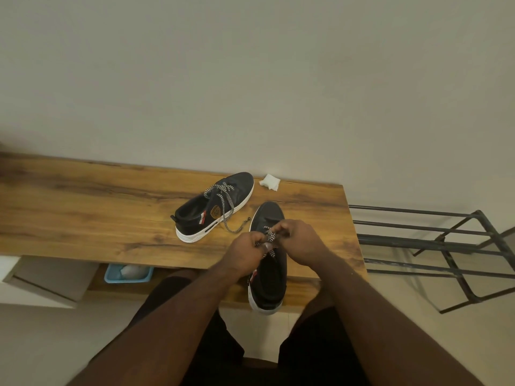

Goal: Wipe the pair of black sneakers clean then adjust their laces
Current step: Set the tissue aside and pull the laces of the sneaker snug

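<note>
Left hand [248, 247] and right hand [301, 240] both pinch the checkered lace [269, 235] over the near sneaker [269, 277], which stands at the front edge of the wooden bench [83, 213]. Judged: wiping done, since the white wipe [269, 181] lies set aside by the wall; lacing underway. The far sneaker [216, 207], black with a white sole, lies just beyond, laces trailing loose, likely still to be adjusted.

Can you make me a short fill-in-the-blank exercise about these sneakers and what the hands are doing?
1. Both hands, left hand and right hand, pinch the ____ of the near sneaker.
2. The far sneaker lies on the ____ table.
3. The white wipe lies beside the far sneaker's ____.

Missing words: laces; wooden; toe
</note>
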